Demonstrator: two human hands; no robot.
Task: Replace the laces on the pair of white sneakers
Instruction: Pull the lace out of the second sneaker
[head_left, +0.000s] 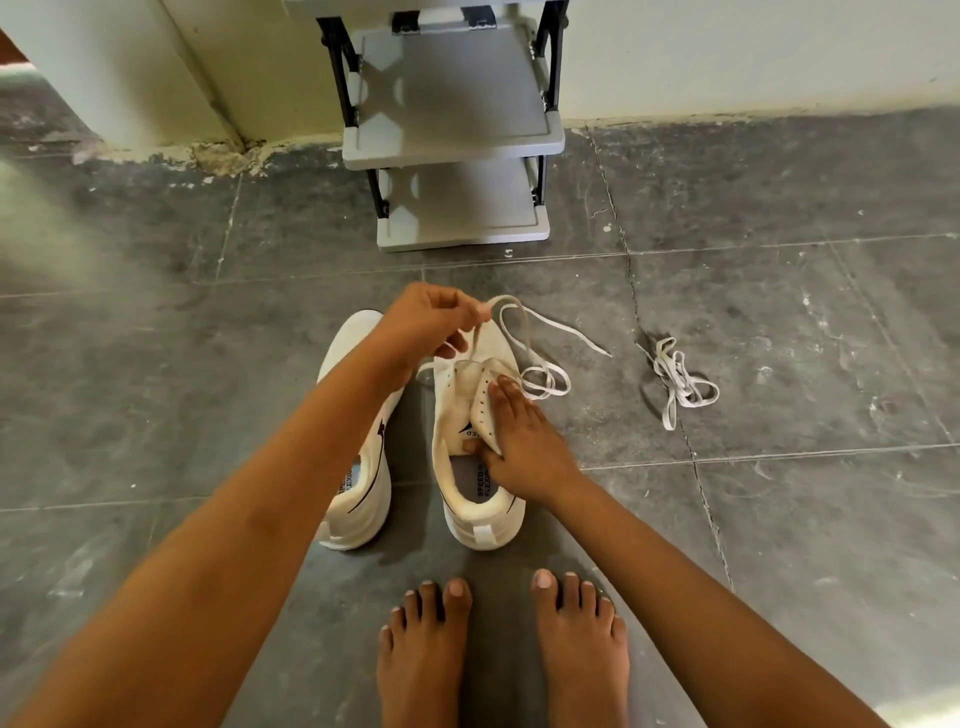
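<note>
On the grey tiled floor (779, 312), just beyond the person's bare feet (421, 654), the pair of white sneakers stands side by side with toes pointing away. The left sneaker (363, 499) is partly hidden under the left forearm; it shows a dark logo on its side and printed lettering on the insole. The right sneaker (483, 519) has a cream-tinged upper, a pull tab at the heel, a row of small eyelets along its opened flap and the same printed insole. A white lace (571, 334) runs through its far eyelets only, and the rest trails in loops onto the floor to the right of the toe.

The left hand (426, 322) is raised over the toe of the right sneaker, knuckles up, its grip closed on the lace in a pinch of thumb and fingertips. The right hand (524, 447) lies across the eyelet flap, fingers stretched along it and thumb tucked in at the tongue, so its grip holds the flap.

Further right on the floor, well apart, lies a loose bundled lace (680, 384). A grey shelf rack (457, 104) stands at the far wall.
</note>
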